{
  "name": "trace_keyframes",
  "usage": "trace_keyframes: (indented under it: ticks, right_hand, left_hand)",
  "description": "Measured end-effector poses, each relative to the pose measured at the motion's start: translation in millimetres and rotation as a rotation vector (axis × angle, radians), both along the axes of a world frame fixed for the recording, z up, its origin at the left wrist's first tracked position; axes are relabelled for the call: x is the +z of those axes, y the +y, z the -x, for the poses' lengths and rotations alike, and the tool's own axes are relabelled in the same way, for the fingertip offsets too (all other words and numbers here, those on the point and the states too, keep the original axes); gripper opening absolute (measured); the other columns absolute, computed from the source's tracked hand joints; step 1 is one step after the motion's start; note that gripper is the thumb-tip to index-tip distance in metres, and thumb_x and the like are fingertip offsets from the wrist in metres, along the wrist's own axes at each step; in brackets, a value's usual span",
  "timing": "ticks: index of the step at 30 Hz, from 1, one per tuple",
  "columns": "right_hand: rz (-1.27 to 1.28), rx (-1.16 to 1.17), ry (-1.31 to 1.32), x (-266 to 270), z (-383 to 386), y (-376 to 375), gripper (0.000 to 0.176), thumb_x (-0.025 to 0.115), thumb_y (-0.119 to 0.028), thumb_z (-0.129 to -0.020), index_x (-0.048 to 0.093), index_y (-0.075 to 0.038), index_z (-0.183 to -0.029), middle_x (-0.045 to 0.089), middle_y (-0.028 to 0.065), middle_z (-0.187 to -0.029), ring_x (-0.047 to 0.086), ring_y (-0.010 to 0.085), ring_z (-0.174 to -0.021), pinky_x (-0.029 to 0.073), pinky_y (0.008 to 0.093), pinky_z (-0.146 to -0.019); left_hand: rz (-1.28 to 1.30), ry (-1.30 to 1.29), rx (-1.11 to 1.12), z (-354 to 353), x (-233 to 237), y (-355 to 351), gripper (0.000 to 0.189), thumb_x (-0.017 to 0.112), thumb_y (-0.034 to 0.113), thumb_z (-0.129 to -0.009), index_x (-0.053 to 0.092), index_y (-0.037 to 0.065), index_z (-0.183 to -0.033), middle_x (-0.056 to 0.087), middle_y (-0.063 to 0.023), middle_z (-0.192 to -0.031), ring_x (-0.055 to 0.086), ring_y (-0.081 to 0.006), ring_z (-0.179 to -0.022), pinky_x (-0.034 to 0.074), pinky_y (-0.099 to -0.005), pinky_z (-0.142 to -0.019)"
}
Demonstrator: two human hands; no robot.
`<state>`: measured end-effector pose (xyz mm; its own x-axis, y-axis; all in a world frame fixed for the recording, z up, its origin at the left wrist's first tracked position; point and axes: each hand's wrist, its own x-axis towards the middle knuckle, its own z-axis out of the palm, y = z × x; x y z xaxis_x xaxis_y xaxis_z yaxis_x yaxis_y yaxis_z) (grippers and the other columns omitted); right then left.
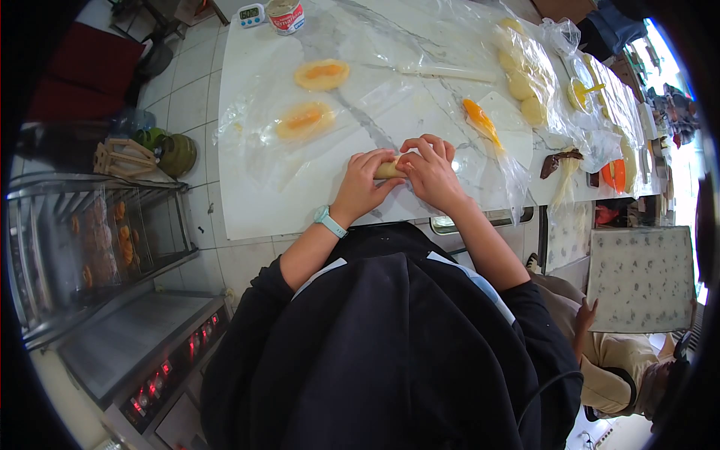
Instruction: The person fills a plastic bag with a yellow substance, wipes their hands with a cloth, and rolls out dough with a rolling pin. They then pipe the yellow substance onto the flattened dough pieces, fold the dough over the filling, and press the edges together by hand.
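A small roll of dough (387, 171) lies on the marble-patterned table, with a bit of orange filling showing near its right end. My left hand (364, 183) holds the roll's left side, fingers curled over it. My right hand (430, 172) pinches the dough at the right end, its fingertips close to my left ones. Beyond my hands lie two flat dough ovals, a nearer one (306, 120) and a farther one (322, 74), each with orange filling along its middle. To the right rests a plastic piping bag (481, 121) with orange filling.
A whitish rolling pin (447, 72) lies farther back. Dough balls (519, 79) sit under clear plastic at the right. A can (286, 16) and a timer (251, 15) stand at the far left corner. A wire rack (97, 247) stands left; a person sits at the lower right.
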<state>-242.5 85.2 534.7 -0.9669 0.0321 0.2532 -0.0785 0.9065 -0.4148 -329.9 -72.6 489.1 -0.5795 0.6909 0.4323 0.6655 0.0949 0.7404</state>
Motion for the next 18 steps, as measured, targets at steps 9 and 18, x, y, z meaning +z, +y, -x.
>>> trace_keyframes:
  ticks: [9, 18]
  right_hand:
    - [0.451, -0.321, -0.141, -3.5, 18.0, 5.9, 0.014, 0.068, -0.023, -0.079, 0.064, -0.012, -0.087, 0.05, 0.0007, -0.118, 0.039, 0.0266, -0.115, 0.028, 0.0438, -0.096]
    - [0.214, -0.143, -0.015, 3.6, -2.2, 12.9, 0.012, 0.068, -0.023, -0.078, 0.067, -0.017, -0.088, 0.058, -0.0047, -0.104, 0.042, 0.0239, -0.112, 0.027, 0.0427, -0.093]
  left_hand:
    - [0.027, -0.103, -0.042, 0.4, 1.7, -3.3, 0.037, 0.075, 0.016, -0.073, 0.061, 0.007, -0.106, 0.066, -0.007, -0.105, 0.059, -0.0269, -0.092, 0.044, -0.0361, -0.084]
    - [0.007, -0.031, -0.046, 1.9, -2.4, -0.7, 0.034, 0.075, 0.016, -0.072, 0.063, 0.008, -0.104, 0.065, -0.0064, -0.105, 0.06, -0.0262, -0.096, 0.044, -0.0357, -0.085]
